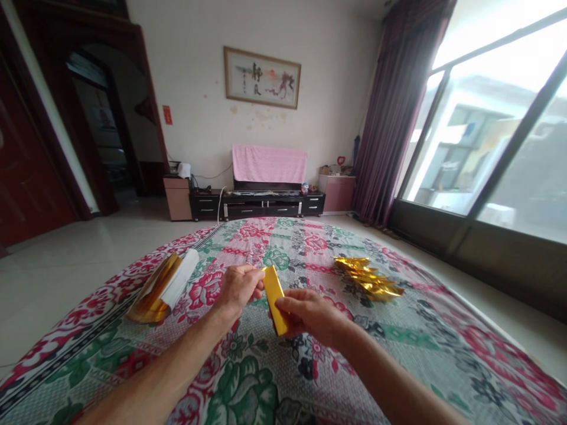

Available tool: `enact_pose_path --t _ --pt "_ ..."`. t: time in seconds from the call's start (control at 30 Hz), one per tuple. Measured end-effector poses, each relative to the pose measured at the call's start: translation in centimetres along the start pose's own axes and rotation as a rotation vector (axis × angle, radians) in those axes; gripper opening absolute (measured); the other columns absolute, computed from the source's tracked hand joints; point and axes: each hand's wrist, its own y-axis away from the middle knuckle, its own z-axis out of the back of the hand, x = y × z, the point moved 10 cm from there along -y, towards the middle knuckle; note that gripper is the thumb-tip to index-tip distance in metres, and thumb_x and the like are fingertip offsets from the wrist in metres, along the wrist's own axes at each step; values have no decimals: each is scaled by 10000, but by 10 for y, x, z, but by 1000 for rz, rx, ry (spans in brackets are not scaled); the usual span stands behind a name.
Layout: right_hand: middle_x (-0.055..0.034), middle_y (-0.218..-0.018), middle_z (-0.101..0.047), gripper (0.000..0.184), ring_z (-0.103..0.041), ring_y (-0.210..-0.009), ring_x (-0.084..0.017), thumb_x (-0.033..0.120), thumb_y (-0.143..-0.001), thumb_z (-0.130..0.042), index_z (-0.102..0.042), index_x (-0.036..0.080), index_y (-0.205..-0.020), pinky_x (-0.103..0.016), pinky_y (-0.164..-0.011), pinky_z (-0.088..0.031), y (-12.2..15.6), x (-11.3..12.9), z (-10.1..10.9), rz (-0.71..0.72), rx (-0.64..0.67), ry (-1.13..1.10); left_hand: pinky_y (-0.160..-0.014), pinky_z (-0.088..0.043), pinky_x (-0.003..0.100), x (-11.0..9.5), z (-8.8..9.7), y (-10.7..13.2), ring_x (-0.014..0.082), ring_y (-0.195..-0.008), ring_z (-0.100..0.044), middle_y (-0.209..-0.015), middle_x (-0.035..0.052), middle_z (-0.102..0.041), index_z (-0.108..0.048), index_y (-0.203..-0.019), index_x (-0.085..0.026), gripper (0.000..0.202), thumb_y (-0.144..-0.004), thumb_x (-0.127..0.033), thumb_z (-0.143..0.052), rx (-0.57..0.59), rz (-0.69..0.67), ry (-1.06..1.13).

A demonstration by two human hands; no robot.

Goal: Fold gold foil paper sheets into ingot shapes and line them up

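Observation:
A narrow folded strip of gold paper (273, 295) is held between both hands above a floral quilt (266, 366). My left hand (237, 289) pinches its upper end with fingers closed. Its lower end sits in my right hand (310, 316), whose fingers are curled round it. A stack of gold paper sheets (162, 287) lies curled on the quilt to the left of my left hand. To the right of my right hand, a pile of folded gold paper pieces (370, 277) rests on the quilt.
The quilt is spread over a tiled floor (66, 265). A low dark TV cabinet (261, 203) with a pink cloth over the screen stands at the far wall. Large windows (496, 136) and a purple curtain are on the right, a dark doorway at left.

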Motion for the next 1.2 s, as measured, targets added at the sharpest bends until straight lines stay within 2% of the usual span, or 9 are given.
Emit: enact_pose_path --t 0.1,0.27,0.4,0.57,0.73,0.83,0.97,1.2 --pt "30 -568 -509 287 -482 -472 -58 410 -697 -628 -578 129 -723 -208 -494 -476 -1 -4 3 -12 -32 19 -350 -327 162 3 0 -1 83 -374 -505 -480 -9 -560 -596 -574 -127 186 -627 -300 -551 -5 19 13" --pt "-10 -686 -599 283 -543 -543 -72 412 -711 -599 -594 133 -761 -198 -521 -469 -2 -6 5 -16 -55 81 -351 -327 159 7 1 0 85 -379 -510 -490 7 -575 -587 -553 -122 204 -621 -311 -554 -15 47 14" --pt "19 -607 -561 238 -496 -492 -56 378 -732 -564 -577 142 -704 -191 -497 -449 -2 -3 8 8 -101 134 -351 -336 163 11 2 -1 94 -388 -523 -507 18 -589 -601 -574 -118 207 -622 -314 -556 -33 62 17" --pt "35 -549 -531 151 -484 -476 -66 303 -722 -553 -574 154 -713 -192 -465 -433 -5 0 25 34 -240 220 -358 -347 169 23 5 -4 108 -418 -550 -531 24 -607 -622 -632 -116 217 -632 -319 -546 -86 94 27" --pt "35 -556 -556 149 -470 -449 -64 279 -684 -592 -585 160 -773 -180 -423 -397 -6 0 45 39 -348 283 -362 -338 169 34 2 -4 114 -438 -564 -546 24 -617 -612 -635 -124 210 -637 -315 -526 -77 157 -39" --pt "39 -553 -555 142 -455 -436 -53 264 -674 -597 -591 154 -764 -171 -419 -379 -8 -2 51 27 -338 274 -343 -291 165 37 -2 -4 105 -412 -542 -517 16 -598 -583 -595 -129 175 -617 -292 -524 -29 196 -52" --pt "34 -557 -568 124 -459 -446 -50 253 -672 -596 -592 146 -734 -163 -422 -365 -8 -1 52 22 -254 270 -329 -232 162 42 -8 -7 93 -381 -502 -486 6 -572 -567 -588 -132 144 -589 -271 -533 69 229 -63" --pt "45 -531 -536 127 -428 -428 -37 258 -676 -616 -609 148 -736 -158 -411 -309 -2 3 55 41 -138 327 -371 -298 155 46 -14 -10 87 -442 -540 -585 9 -613 -606 -727 -126 216 -557 -258 -582 189 248 26"
